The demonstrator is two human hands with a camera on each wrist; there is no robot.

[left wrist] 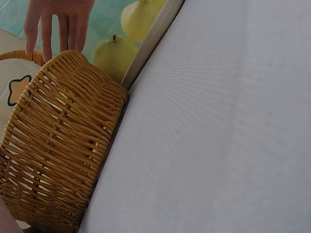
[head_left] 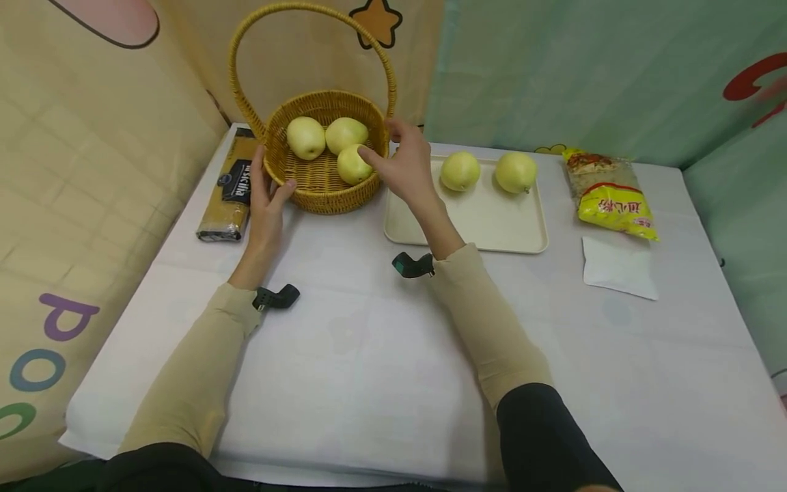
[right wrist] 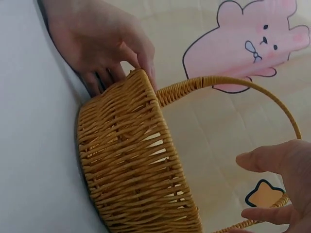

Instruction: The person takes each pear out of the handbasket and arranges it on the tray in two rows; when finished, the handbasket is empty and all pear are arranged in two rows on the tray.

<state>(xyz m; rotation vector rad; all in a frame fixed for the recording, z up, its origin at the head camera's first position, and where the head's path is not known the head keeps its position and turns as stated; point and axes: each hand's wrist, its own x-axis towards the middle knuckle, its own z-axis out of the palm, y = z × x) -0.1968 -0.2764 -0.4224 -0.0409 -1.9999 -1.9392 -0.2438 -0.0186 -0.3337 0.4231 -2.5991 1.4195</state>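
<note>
A brown wicker basket (head_left: 328, 199) with a tall arched handle stands at the back left of the table, holding three pale yellow-green pears (head_left: 305, 138). My left hand (head_left: 266, 208) grips its left side, the thumb at the rim and the fingers along the outer wall, as the right wrist view shows. On the opposite side is my right hand (head_left: 407, 164), its fingers extended by the foot of the handle. Its thumb reaches over the rim, overlapping the front pear (head_left: 353, 166) in the head view. In the right wrist view that thumb and the fingers stand apart.
Right of the basket lies a cream tray (head_left: 492, 236) with two more pears (head_left: 460, 171). A long pasta packet (head_left: 224, 198) lies left of the basket. Farther right are a yellow food bag (head_left: 615, 198) and a white packet (head_left: 617, 268). Printed curtains (head_left: 584, 75) border the table.
</note>
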